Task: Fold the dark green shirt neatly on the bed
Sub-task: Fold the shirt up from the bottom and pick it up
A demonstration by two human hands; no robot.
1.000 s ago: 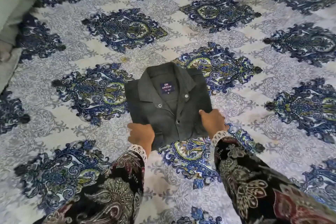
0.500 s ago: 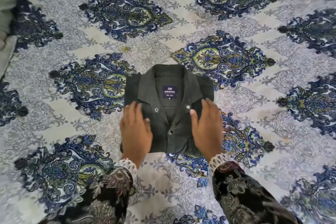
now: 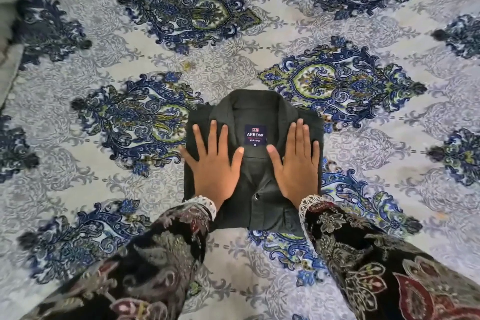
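The dark green shirt (image 3: pixel 255 182) lies folded into a compact rectangle in the middle of the bed, collar up and away from me, with a navy label showing inside the collar. My left hand (image 3: pixel 213 163) rests flat on the shirt's left half, fingers spread. On the right half my right hand (image 3: pixel 296 161) lies flat too, palm down, fingers together. Both hands press on the cloth and grip nothing. Dark patterned sleeves with lace cuffs cover my wrists.
The bed carries a pale sheet (image 3: pixel 233 67) printed with blue and green medallions, spreading wide on every side of the shirt. A pale green cushion or bedding edge (image 3: pixel 10 8) sits at the far left.
Both hands have slid up from the shirt's near edge to its shoulders beside the collar, flattening out. The shirt sits squarer than a second ago.
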